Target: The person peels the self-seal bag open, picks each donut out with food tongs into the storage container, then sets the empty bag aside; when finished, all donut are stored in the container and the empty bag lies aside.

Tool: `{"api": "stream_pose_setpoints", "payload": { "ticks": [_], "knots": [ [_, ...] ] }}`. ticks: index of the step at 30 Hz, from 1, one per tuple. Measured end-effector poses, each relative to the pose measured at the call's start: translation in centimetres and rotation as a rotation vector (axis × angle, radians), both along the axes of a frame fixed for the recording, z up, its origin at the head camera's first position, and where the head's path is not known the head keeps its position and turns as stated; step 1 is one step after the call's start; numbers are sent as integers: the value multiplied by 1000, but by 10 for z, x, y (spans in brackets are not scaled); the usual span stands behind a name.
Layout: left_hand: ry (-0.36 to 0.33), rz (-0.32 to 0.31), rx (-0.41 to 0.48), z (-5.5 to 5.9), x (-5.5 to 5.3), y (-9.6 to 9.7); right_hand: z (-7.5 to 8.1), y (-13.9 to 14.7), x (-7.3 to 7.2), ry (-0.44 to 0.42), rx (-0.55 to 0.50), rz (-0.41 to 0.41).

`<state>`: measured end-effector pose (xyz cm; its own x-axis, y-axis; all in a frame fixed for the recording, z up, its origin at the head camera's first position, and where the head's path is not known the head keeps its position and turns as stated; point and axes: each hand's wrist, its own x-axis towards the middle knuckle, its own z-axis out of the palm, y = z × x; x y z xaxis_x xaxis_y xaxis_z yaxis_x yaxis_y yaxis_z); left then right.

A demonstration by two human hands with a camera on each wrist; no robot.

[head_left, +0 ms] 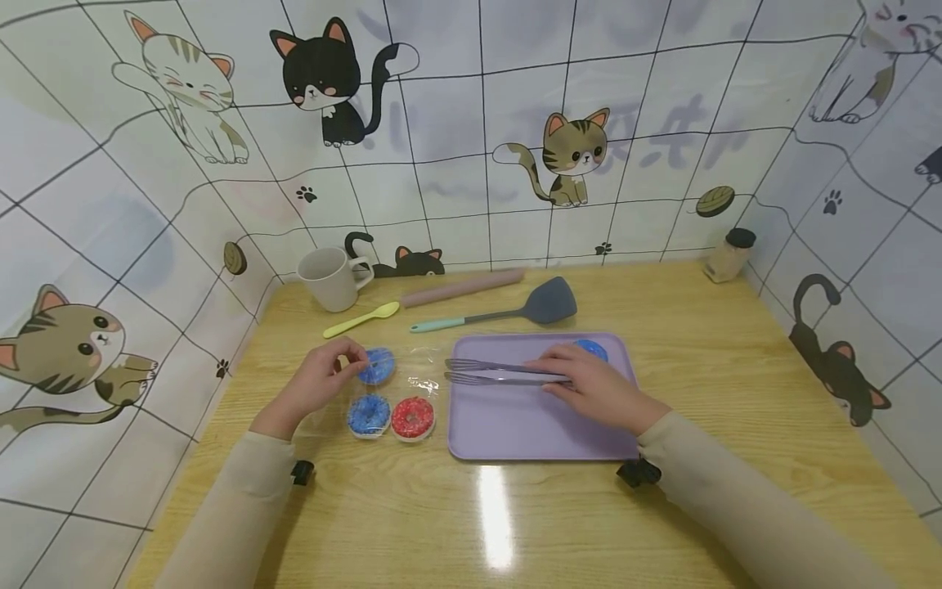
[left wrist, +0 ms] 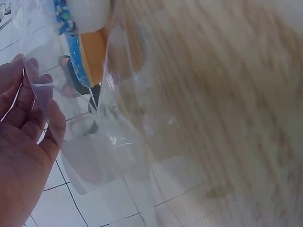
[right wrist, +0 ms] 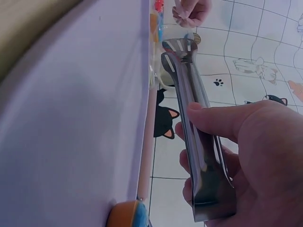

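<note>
Three doughnuts (head_left: 369,406) lie in clear plastic (head_left: 423,384) left of the lilac tray (head_left: 515,429); the left hand (head_left: 321,379) seemingly pinches the plastic, the right hand (head_left: 589,386) is clamped on metal tongs (right wrist: 191,146) over the tray.

Looks like a kitchen-style corner: a wood-grain bench (head_left: 412,523) boxed in by cat-printed walls (head_left: 456,106) lined like tile. Laid along the back with a mug (head_left: 327,282), a yellow spoon (head_left: 361,321), a rolling pin (head_left: 462,288), a spatula (head_left: 536,307) and a black-lidded jar (head_left: 728,257); stocked nearer the front with a lilac tray (head_left: 515,425), doughnuts (head_left: 369,416) and metal tongs (right wrist: 213,191). Impossible to tell whether in a home or elsewhere.
</note>
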<state>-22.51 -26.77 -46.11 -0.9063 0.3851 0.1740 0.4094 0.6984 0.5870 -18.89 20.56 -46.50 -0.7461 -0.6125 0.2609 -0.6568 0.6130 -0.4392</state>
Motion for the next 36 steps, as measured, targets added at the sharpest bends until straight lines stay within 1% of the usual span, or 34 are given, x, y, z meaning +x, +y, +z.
{"api": "stream_pose_setpoints", "payload": {
  "ticks": [4, 9, 15, 22, 26, 33, 36],
  "knots": [
    [-8, 7, 2, 0, 1, 0, 2, -11, -6, 24, 13, 28],
    [-10, 8, 10, 1, 1, -1, 0, -22, -12, 18, 17, 62],
    [21, -4, 23, 0, 1, -1, 1, -28, -15, 6, 51, 99],
    [20, -19, 35, 1, 1, -1, 9, -27, -15, -78, 57, 145],
    [15, -22, 30, 1, 1, -2, 13, -26, -16, -111, 56, 174],
    [-5, -18, 18, -1, 0, -2, 12, -29, -19, -118, 89, 252],
    [-9, -17, 16, -2, -1, -2, 11, -32, -20, -120, 103, 266]
  ]
}}
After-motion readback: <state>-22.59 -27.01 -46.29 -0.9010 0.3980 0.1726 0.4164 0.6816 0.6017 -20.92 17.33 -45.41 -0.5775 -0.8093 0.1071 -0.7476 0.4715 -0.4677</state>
